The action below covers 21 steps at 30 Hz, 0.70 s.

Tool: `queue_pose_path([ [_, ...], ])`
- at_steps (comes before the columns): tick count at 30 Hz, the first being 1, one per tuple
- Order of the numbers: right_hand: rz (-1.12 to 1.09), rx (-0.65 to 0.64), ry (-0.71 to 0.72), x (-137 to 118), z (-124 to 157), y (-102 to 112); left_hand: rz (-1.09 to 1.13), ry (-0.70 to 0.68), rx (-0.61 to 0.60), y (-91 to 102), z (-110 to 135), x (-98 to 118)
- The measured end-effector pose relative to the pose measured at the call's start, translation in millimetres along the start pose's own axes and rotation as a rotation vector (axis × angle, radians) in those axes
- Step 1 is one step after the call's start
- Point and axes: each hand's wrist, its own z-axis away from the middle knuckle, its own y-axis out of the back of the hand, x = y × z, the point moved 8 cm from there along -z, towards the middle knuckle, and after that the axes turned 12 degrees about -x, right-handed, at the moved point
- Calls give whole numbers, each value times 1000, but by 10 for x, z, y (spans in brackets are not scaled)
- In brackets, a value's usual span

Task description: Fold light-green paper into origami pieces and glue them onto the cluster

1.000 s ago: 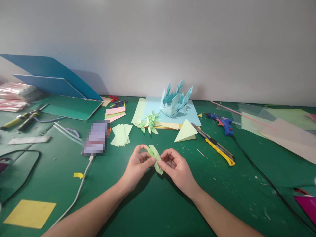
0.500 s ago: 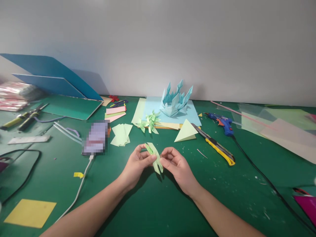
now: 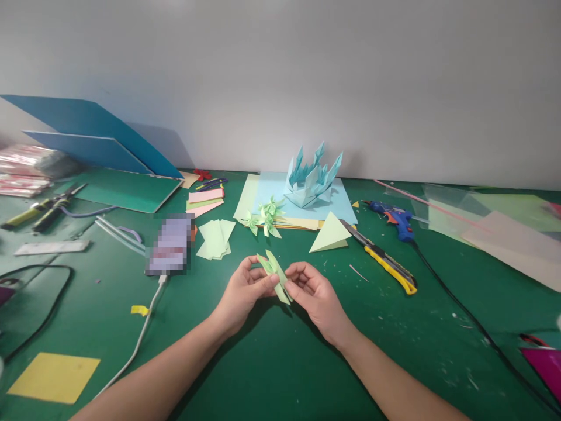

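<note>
A folded piece of light green paper (image 3: 276,270) is held up between both hands over the green table. My left hand (image 3: 245,291) pinches it from the left with the thumb on top. From the right, my right hand (image 3: 314,298) closes thumb and fingers on its edge. The paper stands slanted, with a narrow gap between its folded layers. Behind the hands are small green origami flowers (image 3: 268,215). To their left lies a stack of light green paper pieces (image 3: 216,240), and a folded green paper triangle (image 3: 329,234) is on the right.
A blue origami piece with upright points (image 3: 309,184) stands on paper sheets at the back. A yellow box cutter (image 3: 388,266) and a blue glue gun (image 3: 397,221) with its cord lie right. A phone (image 3: 170,244) on a white cable and pliers (image 3: 48,207) lie left.
The layers of the green paper have shifted in my hands: a flap at the top now stands apart, and the lower ends are closer together. Both arms stay in place.
</note>
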Motion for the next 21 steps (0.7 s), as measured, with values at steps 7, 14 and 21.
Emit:
queue_pose_path([
  [7, 148, -82, 85, -74, 2, -82, -29, -42, -32, -21, -8, -3],
  [14, 140, -2, 111, -82, 7, 8, -77, -10, -78, -28, -23, -3],
  [21, 203, 34, 137, -111, 4, 54, -144, 33, -58, -19, -21, -32],
])
